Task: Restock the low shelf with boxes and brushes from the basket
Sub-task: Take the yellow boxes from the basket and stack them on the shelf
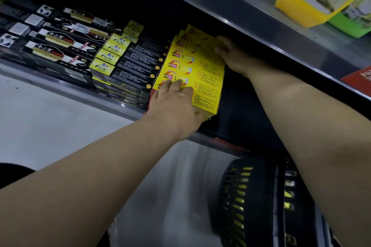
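Observation:
A row of several yellow boxes (202,70) stands on the low shelf (84,94). My left hand (176,104) lies on the nearest box of the row, fingers fairly straight over its top and the thumb under its front corner. My right hand (234,56) presses against the right side of the row near its back end, fingers spread flat. The dark basket (249,196) stands on the floor at lower right, with yellow boxes showing through its slots.
Left of the yellow row lie black-and-yellow boxes (128,68) and black brush packs (60,46). The shelf above (261,26) overhangs my right hand and carries a yellow tray (297,6). A dark gap lies right of the yellow row.

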`<state>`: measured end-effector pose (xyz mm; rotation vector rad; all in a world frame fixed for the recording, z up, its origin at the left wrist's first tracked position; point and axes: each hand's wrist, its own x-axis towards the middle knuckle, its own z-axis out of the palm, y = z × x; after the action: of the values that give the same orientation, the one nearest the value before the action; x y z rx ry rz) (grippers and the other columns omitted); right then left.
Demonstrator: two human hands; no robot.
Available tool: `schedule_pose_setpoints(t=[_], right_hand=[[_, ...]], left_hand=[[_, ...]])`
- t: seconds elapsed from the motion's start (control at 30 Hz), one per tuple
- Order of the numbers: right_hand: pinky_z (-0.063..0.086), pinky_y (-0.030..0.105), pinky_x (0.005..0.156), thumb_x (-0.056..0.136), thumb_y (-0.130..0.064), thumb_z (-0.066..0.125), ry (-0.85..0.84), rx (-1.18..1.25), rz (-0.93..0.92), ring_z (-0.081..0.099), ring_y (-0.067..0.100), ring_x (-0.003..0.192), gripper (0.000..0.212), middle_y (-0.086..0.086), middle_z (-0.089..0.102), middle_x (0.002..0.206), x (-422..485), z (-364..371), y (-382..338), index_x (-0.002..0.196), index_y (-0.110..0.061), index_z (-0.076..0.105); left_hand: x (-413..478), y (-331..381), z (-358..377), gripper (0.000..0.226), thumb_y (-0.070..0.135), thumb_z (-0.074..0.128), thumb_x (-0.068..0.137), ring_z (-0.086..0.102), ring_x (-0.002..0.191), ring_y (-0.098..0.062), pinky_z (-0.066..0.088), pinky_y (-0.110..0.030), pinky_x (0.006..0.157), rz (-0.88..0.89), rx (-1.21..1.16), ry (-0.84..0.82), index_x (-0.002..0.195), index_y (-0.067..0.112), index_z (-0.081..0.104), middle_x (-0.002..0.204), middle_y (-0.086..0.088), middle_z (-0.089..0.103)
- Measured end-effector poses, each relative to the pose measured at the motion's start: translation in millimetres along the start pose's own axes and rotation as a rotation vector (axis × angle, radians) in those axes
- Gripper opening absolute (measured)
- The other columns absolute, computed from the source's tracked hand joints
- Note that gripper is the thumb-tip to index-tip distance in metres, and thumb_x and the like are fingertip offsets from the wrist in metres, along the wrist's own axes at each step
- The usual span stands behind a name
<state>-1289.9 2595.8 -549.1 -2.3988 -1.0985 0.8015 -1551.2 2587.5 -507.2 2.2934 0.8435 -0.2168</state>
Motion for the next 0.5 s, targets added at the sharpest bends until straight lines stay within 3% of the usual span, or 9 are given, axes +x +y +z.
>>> schedule_pose_setpoints(t=[0.37,0.5], right_hand=[[0.024,0.039,0.115,0.101,-0.025,0.038,-0.007,-0.005,-0.06,0.029,0.021,0.139,0.048,0.002,0.029,0.152,5.3,1.5,-3.3,0.147,-0.024,0.025],[0.019,0.038,0.117,0.101,-0.028,0.038,-0.001,-0.064,-0.033,0.021,0.021,0.143,0.055,0.004,0.02,0.156,-3.4,0.5,-8.3,0.15,-0.021,0.014]], left_hand=[[-1.4,0.0,0.9,0.066,0.04,0.049,0.091,-0.003,0.145,-0.025,0.007,-0.041,0.117,0.004,-0.007,0.006,0.147,0.018,0.023,0.159,-0.003,0.005],[-3.8,5.5,-2.6,0.066,0.041,0.049,0.091,0.0,0.145,-0.025,0.008,-0.041,0.117,-0.008,-0.041,0.005,0.147,0.018,0.024,0.158,-0.004,0.008]])
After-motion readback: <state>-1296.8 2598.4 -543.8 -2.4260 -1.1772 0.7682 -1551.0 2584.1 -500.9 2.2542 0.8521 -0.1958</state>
